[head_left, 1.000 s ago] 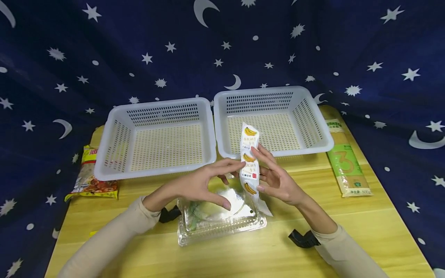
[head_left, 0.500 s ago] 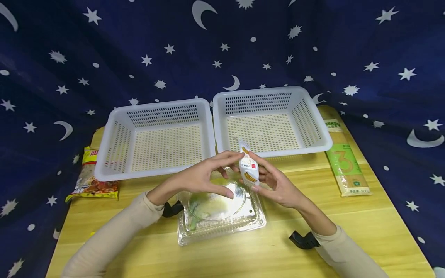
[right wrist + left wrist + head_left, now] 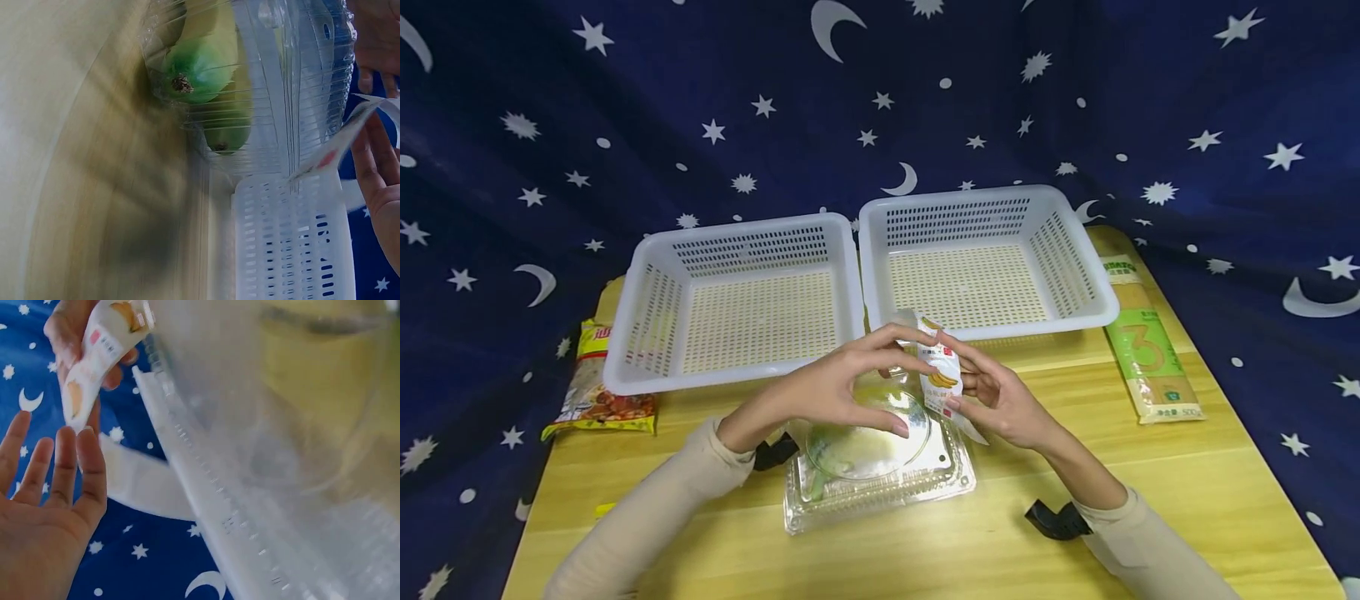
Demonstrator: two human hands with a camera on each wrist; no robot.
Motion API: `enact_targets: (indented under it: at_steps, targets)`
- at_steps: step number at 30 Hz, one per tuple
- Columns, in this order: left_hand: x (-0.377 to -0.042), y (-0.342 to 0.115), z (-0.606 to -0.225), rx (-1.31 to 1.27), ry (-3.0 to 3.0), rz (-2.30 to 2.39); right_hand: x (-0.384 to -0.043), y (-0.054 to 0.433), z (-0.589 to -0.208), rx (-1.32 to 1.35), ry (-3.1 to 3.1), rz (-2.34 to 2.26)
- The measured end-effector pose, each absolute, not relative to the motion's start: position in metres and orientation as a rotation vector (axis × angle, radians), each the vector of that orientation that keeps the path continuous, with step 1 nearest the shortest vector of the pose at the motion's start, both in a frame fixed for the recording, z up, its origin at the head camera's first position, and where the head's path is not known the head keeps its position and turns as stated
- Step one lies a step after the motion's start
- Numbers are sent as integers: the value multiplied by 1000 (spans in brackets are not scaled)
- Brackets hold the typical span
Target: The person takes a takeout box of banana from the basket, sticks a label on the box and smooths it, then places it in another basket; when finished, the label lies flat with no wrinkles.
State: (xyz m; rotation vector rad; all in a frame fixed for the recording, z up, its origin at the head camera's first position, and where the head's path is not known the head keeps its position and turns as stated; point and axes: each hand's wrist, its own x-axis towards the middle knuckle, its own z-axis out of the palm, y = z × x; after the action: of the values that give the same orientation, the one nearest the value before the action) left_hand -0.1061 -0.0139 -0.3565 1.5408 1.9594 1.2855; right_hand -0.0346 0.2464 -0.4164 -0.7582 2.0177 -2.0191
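Observation:
A white paper strip of stickers (image 3: 942, 387) printed with yellow bananas is bent over above the middle of the table. My right hand (image 3: 1006, 404) pinches it from the right. My left hand (image 3: 831, 383) reaches in from the left, its fingertips at the strip's face and its thumb apart from it. In the left wrist view the left fingers (image 3: 64, 472) are extended and spread. Below both hands lies a clear plastic clamshell box (image 3: 887, 487), its lid down. Through its wall in the right wrist view I see green and yellow fruit (image 3: 200, 72).
Two white slotted baskets (image 3: 737, 371) (image 3: 1000, 327) stand side by side at the back. A colourful food bag (image 3: 610, 392) lies at the left, partly behind the left basket. To the right is a green-labelled 500 g packet (image 3: 1150, 358). A starry dark-blue cloth (image 3: 880, 75) hangs behind.
The strip was upright and long a second ago; it has folded back and shortened in view. My left fingertips have moved slightly right, onto its face. The box and baskets have stayed put.

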Motion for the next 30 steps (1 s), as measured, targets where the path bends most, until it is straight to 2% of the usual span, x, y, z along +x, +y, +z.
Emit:
enact_targets:
  at_steps: [30]
  targets:
    - [-102, -6, -366, 1578, 1926, 1163, -34, 245, -413, -760, 1912, -2120]
